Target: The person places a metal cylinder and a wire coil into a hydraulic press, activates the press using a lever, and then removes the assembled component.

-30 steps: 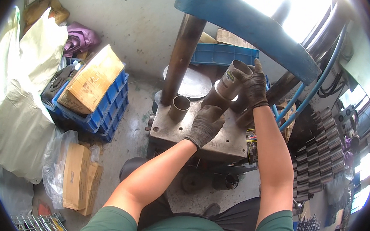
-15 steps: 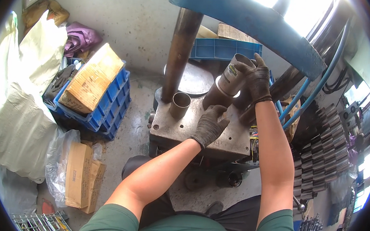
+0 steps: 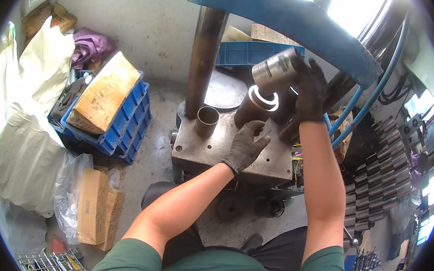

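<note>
A worn tan cardboard box [image 3: 104, 95] sits tilted on ribbed blue plastic crates [image 3: 127, 116] at the left. Next comes a smooth, brown-stained round metal post [image 3: 203, 69], and beside it a short, hollow grey metal tube [image 3: 206, 128] stands upright on a scuffed, drilled metal block [image 3: 220, 158]. Over the block, the left hand [image 3: 247, 147], in a dark grey, close-fitting cloth glove, is loosely curled with thumb and fingers apart; it grasps nothing, and whether its fingertips touch the dark brown metal cylinder [image 3: 248, 113] just beyond them cannot be told. A bright white ring [image 3: 273, 105] crowns that cylinder. Just above the ring is the shiny silver metal sleeve [image 3: 273, 73], slightly blurred, with dark marks on its curved side; contact between the two is unclear. It is tilted, its long axis running from lower left to upper right, the lower end pointing toward the left. The right hand [image 3: 310, 91], in a darkened glove, grasps the sleeve around its upper right end, though its shaded fingers are hard to make out. Farther right, smooth grey metal cylinders [image 3: 382, 180] lie stacked in rows
</note>
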`<control>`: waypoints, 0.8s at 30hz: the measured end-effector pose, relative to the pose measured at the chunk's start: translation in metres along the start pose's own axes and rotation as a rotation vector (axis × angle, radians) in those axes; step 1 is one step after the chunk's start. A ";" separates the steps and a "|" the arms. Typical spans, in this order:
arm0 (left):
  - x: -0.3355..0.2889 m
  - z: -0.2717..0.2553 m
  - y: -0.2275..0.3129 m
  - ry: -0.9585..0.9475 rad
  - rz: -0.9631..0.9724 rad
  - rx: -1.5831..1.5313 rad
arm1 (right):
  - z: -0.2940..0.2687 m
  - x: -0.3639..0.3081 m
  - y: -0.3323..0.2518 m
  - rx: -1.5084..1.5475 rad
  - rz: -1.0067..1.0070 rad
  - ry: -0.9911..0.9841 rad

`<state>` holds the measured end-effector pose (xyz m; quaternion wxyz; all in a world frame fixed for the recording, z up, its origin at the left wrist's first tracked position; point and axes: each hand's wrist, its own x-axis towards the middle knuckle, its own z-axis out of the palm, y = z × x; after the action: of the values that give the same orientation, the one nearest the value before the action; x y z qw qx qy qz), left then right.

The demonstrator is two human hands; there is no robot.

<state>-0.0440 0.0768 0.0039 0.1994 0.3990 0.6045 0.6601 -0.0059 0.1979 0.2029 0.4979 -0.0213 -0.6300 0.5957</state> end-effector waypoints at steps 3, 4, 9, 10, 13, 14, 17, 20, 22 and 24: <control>-0.001 0.007 0.005 -0.011 -0.033 -0.454 | -0.030 -0.055 -0.003 0.117 0.291 0.007; -0.006 0.008 0.016 -0.058 -0.033 -0.524 | -0.042 -0.082 0.004 0.151 0.274 0.032; -0.038 -0.009 0.044 -0.020 -0.314 -0.827 | -0.059 -0.190 0.012 -0.256 0.185 -0.034; -0.042 -0.014 0.044 -0.034 -0.332 -0.871 | -0.062 -0.204 0.015 -0.071 0.336 -0.015; -0.048 -0.017 0.044 -0.103 -0.339 -0.898 | -0.074 -0.234 0.013 0.380 0.719 0.164; -0.051 -0.019 0.045 -0.116 -0.423 -0.910 | -0.073 -0.238 0.013 0.384 0.721 0.170; -0.059 -0.010 0.041 -0.139 -0.510 -0.924 | -0.081 -0.252 0.019 0.419 0.686 0.141; -0.064 -0.004 0.025 -0.147 -0.594 -0.998 | -0.058 -0.260 0.011 0.109 0.526 0.220; -0.066 -0.001 0.027 -0.126 -0.637 -1.050 | -0.074 -0.267 0.014 -0.437 0.228 0.086; -0.071 0.002 0.043 -0.132 -0.620 -1.135 | -0.082 -0.267 0.017 -0.938 -0.287 -0.109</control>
<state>0.0097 0.0166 0.0242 0.5970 0.0784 0.2356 0.7629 0.1729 0.0968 0.0123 0.4782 -0.1248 -0.8518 0.1736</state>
